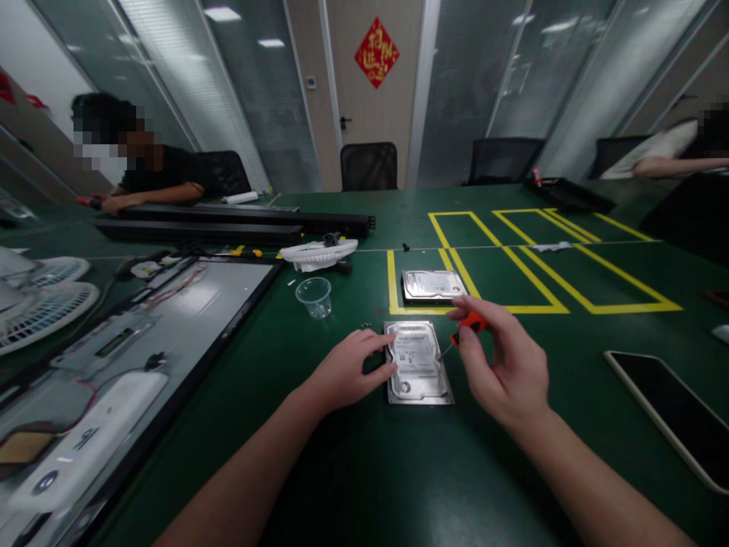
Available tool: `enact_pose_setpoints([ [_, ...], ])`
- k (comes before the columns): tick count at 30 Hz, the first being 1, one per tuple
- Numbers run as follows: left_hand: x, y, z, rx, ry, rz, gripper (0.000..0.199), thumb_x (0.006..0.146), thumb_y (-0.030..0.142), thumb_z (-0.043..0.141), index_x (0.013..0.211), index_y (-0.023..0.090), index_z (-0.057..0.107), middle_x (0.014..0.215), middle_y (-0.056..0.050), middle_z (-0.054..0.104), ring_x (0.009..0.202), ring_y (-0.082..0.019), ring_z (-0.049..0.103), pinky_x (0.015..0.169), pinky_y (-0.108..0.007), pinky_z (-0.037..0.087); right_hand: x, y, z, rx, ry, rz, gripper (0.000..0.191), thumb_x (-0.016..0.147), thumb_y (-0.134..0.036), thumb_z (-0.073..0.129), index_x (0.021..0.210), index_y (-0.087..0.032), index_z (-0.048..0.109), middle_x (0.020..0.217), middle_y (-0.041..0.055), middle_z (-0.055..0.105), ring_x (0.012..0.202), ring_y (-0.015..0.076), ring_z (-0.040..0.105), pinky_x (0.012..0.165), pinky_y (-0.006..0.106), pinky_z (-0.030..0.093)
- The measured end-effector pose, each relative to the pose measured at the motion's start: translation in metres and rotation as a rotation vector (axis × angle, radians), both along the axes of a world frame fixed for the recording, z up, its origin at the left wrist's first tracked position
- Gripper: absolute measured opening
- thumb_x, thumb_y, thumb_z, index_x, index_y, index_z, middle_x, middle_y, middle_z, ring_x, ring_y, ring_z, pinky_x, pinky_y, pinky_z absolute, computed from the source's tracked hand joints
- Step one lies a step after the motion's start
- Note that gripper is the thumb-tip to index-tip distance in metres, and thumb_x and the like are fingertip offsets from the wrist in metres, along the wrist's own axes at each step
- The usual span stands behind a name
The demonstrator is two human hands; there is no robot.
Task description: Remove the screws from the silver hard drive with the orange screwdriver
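So your drive (414, 357) is lying flat on the counter (353, 471), label up, right between your two hands. Your left hand (345, 368) comes in from the side with its fingers (377, 344) spread, thumb and forefinger apart, both tips touching the drive along its left side, so they're resting on it rather than wrapped round it. Your right hand (506, 365) has the screwdriver (474, 323) pinched in its fingers, slanting down so the shaft meets the drive's right edge. Can't tell if the tip's actually in a screw, too small to see. The other drive (433, 284) sits just beyond yours by the yellow tape (392, 281), not touching it. A phone (672, 414) lies off to your right.
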State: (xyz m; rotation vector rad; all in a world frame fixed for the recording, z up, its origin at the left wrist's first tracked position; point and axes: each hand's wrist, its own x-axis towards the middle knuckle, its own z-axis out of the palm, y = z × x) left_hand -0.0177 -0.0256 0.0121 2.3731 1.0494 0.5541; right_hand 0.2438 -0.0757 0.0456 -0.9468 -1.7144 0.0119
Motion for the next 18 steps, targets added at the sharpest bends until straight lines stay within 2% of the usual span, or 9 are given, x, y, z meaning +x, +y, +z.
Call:
enact_pose_setpoints([
  [2,0.0000,-0.0003,0.0005,-0.002,0.002,0.003,0.050,0.102,0.037,0.068,0.149,0.022,0.061,0.124,-0.010,0.069,0.110,-0.027,0.064,0.099,-0.045,0.053,-0.0002,0.0005,-0.0003,-0.011,0.009,-0.003,0.053,0.097,-0.008,0.064,0.147,-0.024,0.058,0.125,0.0105,0.073,0.112,0.0266,0.073,0.099,0.050,0.061],
  [5,0.0000,-0.0001,0.0000,0.003,0.000,-0.002,0.049,0.102,0.037,0.067,0.149,0.022,0.061,0.124,-0.010,0.069,0.110,-0.027,0.063,0.100,-0.045,0.053,-0.0004,0.0023,0.0020,0.056,-0.044,-0.047,0.049,0.094,-0.012,0.072,0.141,-0.024,0.063,0.120,0.0105,0.072,0.111,0.0276,0.071,0.098,0.050,0.061],
  [10,-0.0001,0.0017,-0.0032,0.015,-0.007,-0.007,0.050,0.102,0.038,0.067,0.149,0.022,0.061,0.122,-0.010,0.069,0.109,-0.027,0.063,0.099,-0.045,0.053,-0.0004,0.0041,0.0056,0.141,-0.102,-0.151,0.046,0.092,-0.012,0.077,0.136,-0.026,0.067,0.115,0.0096,0.070,0.102,0.0251,0.070,0.085,0.043,0.063],
  [15,-0.0004,0.0012,-0.0023,0.009,-0.003,-0.001,0.050,0.101,0.037,0.068,0.149,0.022,0.061,0.123,-0.011,0.069,0.110,-0.027,0.064,0.098,-0.045,0.054,-0.0010,0.0024,0.0008,0.069,-0.052,-0.058,0.056,0.093,-0.008,0.072,0.145,-0.027,0.061,0.127,0.0099,0.073,0.112,0.0273,0.073,0.100,0.049,0.061],
  [18,-0.0004,0.0003,-0.0005,0.006,0.001,0.001,0.050,0.102,0.037,0.068,0.149,0.023,0.061,0.123,-0.010,0.069,0.110,-0.027,0.064,0.098,-0.044,0.054,-0.0008,0.0007,-0.0038,-0.022,0.021,-0.009,0.057,0.095,-0.009,0.067,0.149,-0.026,0.058,0.129,0.0103,0.073,0.112,0.0274,0.074,0.101,0.050,0.061],
])
